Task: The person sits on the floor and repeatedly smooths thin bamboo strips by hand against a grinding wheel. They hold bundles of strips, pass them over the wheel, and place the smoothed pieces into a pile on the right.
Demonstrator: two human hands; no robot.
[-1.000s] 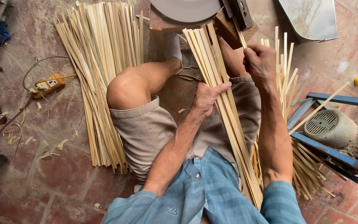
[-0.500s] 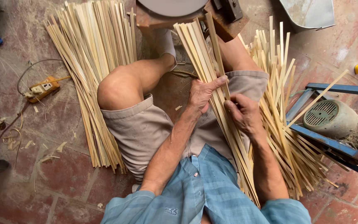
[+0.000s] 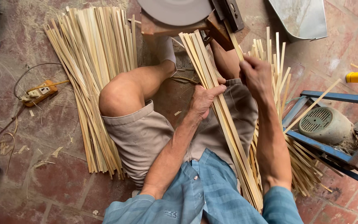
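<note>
Red tile floor [image 3: 63, 182], strips piled left. Your left hand [image 3: 204, 99] grips the bundle [image 3: 224, 120]; right hand [image 3: 257, 76] pinches one strip [image 3: 233, 41]. Sorting step, likely; next, draw it clear.

grey disc [image 3: 175, 10] cut off above

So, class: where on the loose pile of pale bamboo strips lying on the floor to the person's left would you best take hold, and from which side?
Grip the pile of pale bamboo strips around its middle, coming from above, probably. The strips lie flat and fan apart at the ends, so an end grip would likely spill them.
</note>
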